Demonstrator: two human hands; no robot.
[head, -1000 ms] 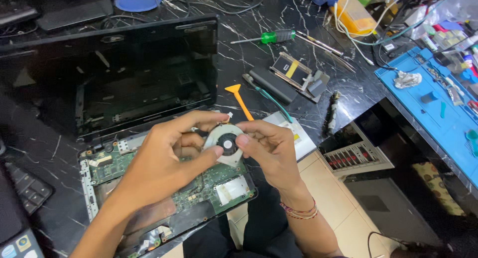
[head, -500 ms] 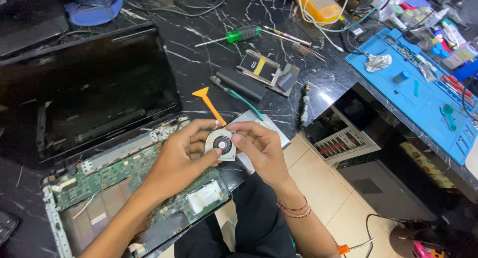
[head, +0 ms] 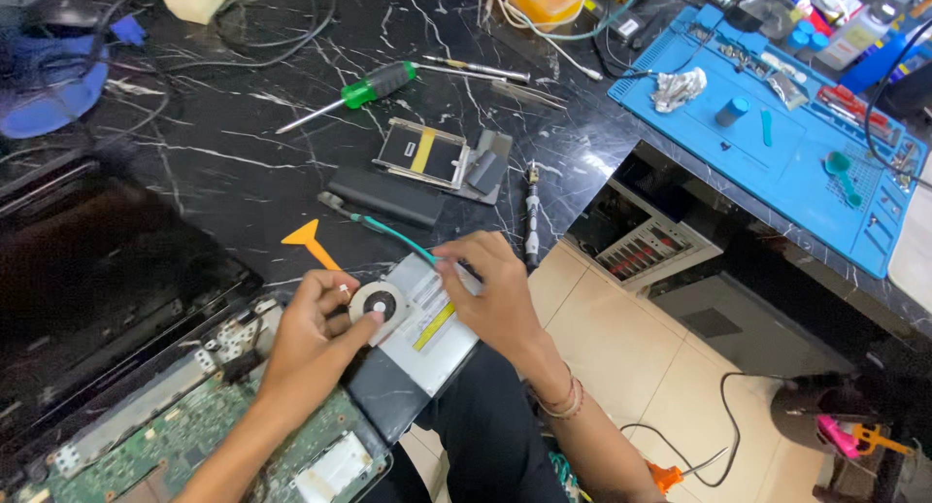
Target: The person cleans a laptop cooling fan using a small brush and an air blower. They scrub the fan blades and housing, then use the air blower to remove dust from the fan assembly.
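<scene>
My left hand [head: 309, 333] pinches a small round laptop fan [head: 376, 302], pale with a dark hub, at the near edge of the black marble table. The fan sits over the corner of a silver optical drive [head: 427, 333] with a yellow stripe. My right hand [head: 493, 294] lies palm down on that drive. Its fingertips touch the end of a teal-handled tool [head: 393, 233], with no grip that I can see. The opened laptop [head: 184, 435] with its green circuit board lies below my left forearm.
An orange pry tool [head: 309, 241], a black battery bar [head: 386, 196], a bracketed drive [head: 427, 155] and a green screwdriver [head: 374, 83] lie beyond my hands. A blue work mat [head: 777, 163] with small parts is at the right. Tiled floor and cables lie below.
My right hand has let go of the fan and shifted right onto the optical drive. My left hand still holds the fan. My view has swung right and drawn closer.
</scene>
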